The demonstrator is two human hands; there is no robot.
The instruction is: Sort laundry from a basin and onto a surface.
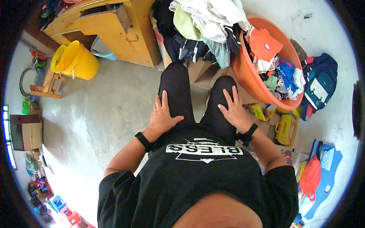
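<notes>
My left hand (163, 115) rests on my left thigh, fingers spread and nothing in it. On the other thigh lies my right hand (234, 109), also bare with its fingers apart. Black trousers (176, 91) cover both legs. Just beyond my knees is a heap of clothes (205, 17), white, pale green and dark, piled over cardboard boxes (201, 71). To the right of my right knee stands a large orange plastic tub (248, 77). It holds an orange shirt (263, 42), a blue garment (286, 71) and other crumpled clothes.
A yellow wooden cabinet (114, 37) stands at the back left. Near it are yellow buckets (81, 61) and a small wooden stool (50, 85). A dark backpack (320, 81) leans by the right wall, with a yellow case (285, 129) and a red plastic bag (310, 176) closer to me.
</notes>
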